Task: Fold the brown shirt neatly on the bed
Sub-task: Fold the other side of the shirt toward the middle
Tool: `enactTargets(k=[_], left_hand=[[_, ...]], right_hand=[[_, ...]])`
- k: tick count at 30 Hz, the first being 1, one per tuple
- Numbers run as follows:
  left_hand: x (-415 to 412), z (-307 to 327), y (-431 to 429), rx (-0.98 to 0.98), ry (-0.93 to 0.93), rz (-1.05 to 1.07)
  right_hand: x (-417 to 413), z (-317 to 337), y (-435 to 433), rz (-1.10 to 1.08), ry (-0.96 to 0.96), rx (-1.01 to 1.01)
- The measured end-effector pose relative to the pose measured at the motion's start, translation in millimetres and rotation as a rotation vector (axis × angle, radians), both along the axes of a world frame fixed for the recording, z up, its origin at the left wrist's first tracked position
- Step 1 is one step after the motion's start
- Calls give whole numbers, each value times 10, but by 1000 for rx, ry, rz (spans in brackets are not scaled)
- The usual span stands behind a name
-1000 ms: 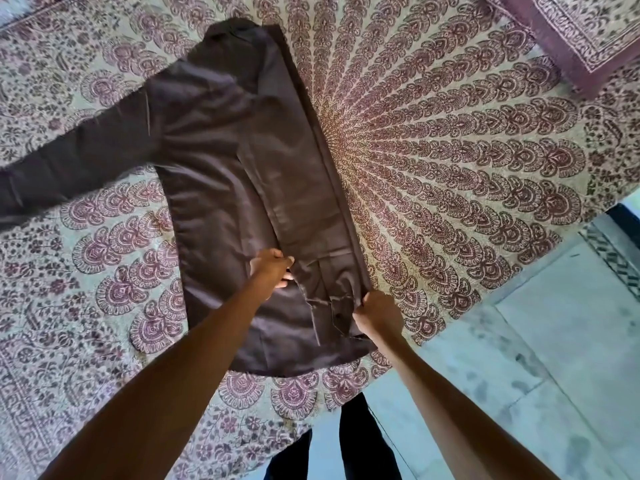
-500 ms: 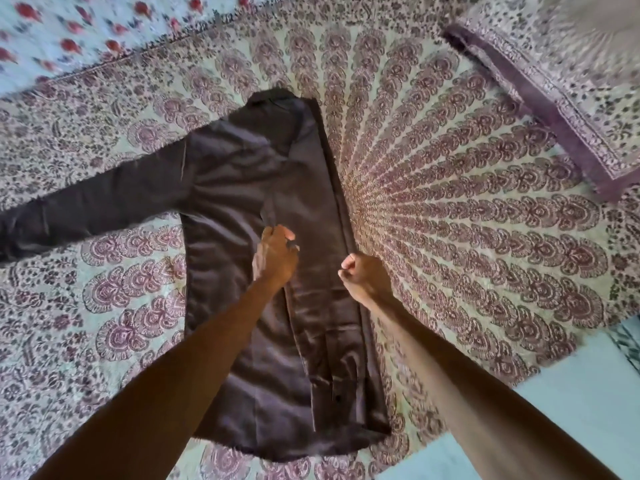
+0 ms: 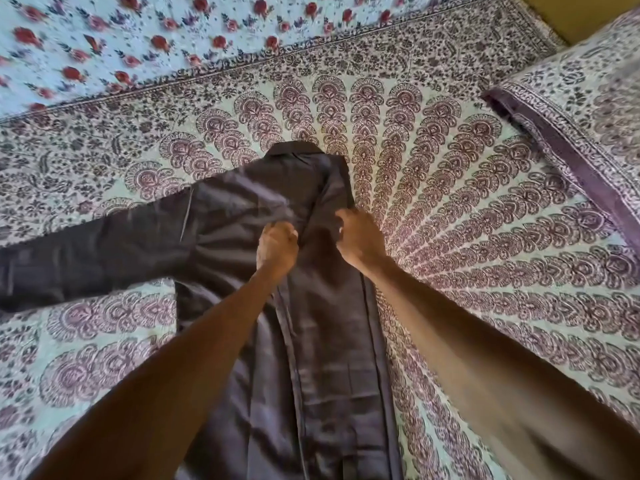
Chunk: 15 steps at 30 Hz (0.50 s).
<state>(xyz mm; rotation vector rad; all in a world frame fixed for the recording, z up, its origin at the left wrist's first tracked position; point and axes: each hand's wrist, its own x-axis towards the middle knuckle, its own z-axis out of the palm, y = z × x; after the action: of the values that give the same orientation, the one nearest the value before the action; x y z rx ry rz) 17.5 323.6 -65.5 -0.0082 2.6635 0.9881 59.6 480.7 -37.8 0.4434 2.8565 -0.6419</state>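
Note:
The brown shirt point(image 3: 221, 237) lies flat on the patterned bedspread point(image 3: 467, 254), collar at the far end. Its right side is folded in over the body as a long narrow strip. The left sleeve stretches out to the left edge of view. My left hand point(image 3: 277, 245) is closed on the fabric at the inner edge of the folded strip, at chest height. My right hand point(image 3: 358, 237) presses and grips the outer fold edge just below the shoulder. Both forearms reach across the shirt's lower half and hide part of it.
A pillow point(image 3: 588, 126) in matching print with a purple border lies at the right. A light sheet with red flowers point(image 3: 173, 36) covers the far side of the bed.
Both hands have travelled up the folded strip from the hem to the chest and shoulder. The view has tilted up, so the floor is gone and the flowered sheet shows.

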Motion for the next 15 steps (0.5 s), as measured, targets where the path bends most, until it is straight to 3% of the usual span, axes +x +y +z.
enactTargets(k=[5,9,15], left_hand=[[-293,-154,164,17,-81,-38],[-404,-230,257,-54,-98,-28],[-368,-331,265,-70,125,-87]], right_hand=[[-536,-221,85,167,-48,224],[-753,-498,176,95,-193,245],[-765,-653,163,40,-193,333]])
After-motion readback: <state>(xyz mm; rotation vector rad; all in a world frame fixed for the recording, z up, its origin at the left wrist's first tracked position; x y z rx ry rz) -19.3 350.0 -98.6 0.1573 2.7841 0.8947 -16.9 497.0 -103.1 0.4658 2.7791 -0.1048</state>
